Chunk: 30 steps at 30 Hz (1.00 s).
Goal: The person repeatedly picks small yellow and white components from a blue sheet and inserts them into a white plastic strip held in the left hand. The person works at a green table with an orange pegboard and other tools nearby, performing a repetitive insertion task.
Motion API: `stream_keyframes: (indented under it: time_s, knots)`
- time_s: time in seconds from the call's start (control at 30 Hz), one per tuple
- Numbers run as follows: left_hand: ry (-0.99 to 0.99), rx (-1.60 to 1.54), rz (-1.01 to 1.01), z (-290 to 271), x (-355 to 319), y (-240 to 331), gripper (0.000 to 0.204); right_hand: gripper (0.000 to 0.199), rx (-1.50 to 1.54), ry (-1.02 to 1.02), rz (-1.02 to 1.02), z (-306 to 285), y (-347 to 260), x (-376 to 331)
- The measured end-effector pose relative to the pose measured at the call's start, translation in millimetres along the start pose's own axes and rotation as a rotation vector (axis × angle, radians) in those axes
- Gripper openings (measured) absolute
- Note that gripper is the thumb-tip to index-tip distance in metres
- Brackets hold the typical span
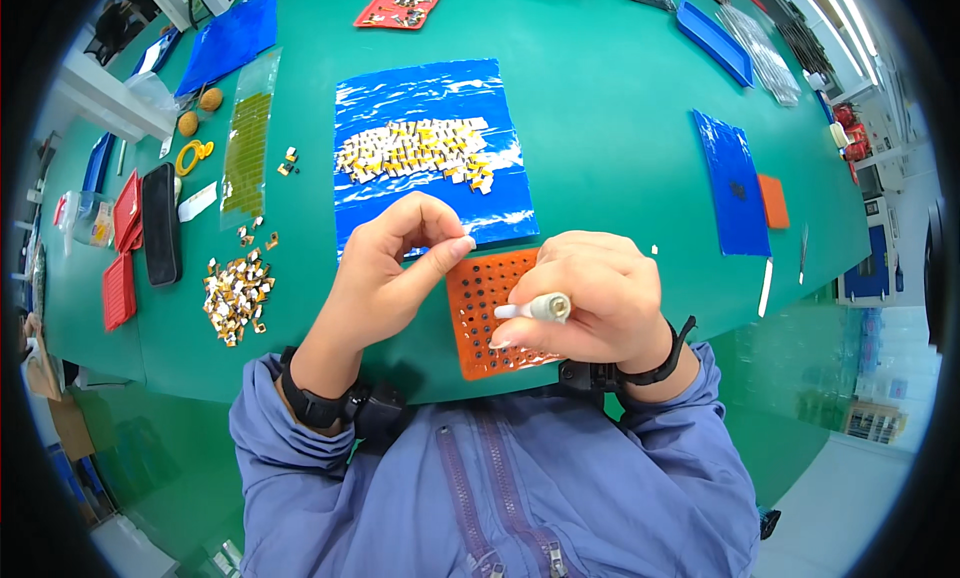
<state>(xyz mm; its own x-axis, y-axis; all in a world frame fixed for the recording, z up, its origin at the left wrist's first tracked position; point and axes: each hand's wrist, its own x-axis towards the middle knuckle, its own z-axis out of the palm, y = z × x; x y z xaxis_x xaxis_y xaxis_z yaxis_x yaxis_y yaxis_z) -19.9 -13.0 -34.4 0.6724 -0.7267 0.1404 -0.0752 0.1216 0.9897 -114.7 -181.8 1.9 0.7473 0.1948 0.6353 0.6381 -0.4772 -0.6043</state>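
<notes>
My right hand point(605, 293) grips a whitish pen-like tool point(548, 307), its round end turned up toward me, above an orange tray point(468, 350) with rows of dark round holes. Whatever the tool's lower end touches is hidden by the fingers. At the tray's far left corner, my left hand point(395, 263) is closed, thumb and index fingertip pressed together; anything between them is too small to make out. Just beyond, a glossy blue sheet point(415, 88) carries a spread of small white-and-yellow parts point(415, 150).
A pile of small white-and-brown pieces point(238, 296) lies left, near a black phone-like slab point(161, 223), red trays point(119, 290) and a clear strip with yellow-green rows point(247, 153). Far off sits a red tray point(398, 9). Another blue sheet point(735, 193) and tweezers point(803, 253) lie right.
</notes>
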Motion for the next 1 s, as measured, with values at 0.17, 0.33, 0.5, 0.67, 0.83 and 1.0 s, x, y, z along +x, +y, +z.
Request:
stream_keyframes:
  time_s: [0.17,0.33,0.5,0.67,0.83,1.0]
  knots:
    - [0.243,0.202,0.051,-24,-3,12,0.006,0.015,0.184,0.281,0.044,-11,6,-4]
    - [0.361,0.936,-0.016,-84,-37,31,0.008,0.007,0.602,0.627,0.221,-22,16,-12]
    - [0.199,1.373,-0.140,-101,-50,45,0.011,0.004,0.690,0.657,0.269,-25,19,-9]
    - [-0.112,1.246,0.047,-53,6,51,0.010,0.006,0.738,0.723,0.389,-29,31,-9]
    - [-0.273,1.130,0.217,-6,62,7,0.013,0.011,0.766,0.810,0.422,-34,47,-7]
    - [-0.195,1.123,0.219,7,79,-23,0.017,0.011,0.758,0.771,0.472,-32,48,-6]
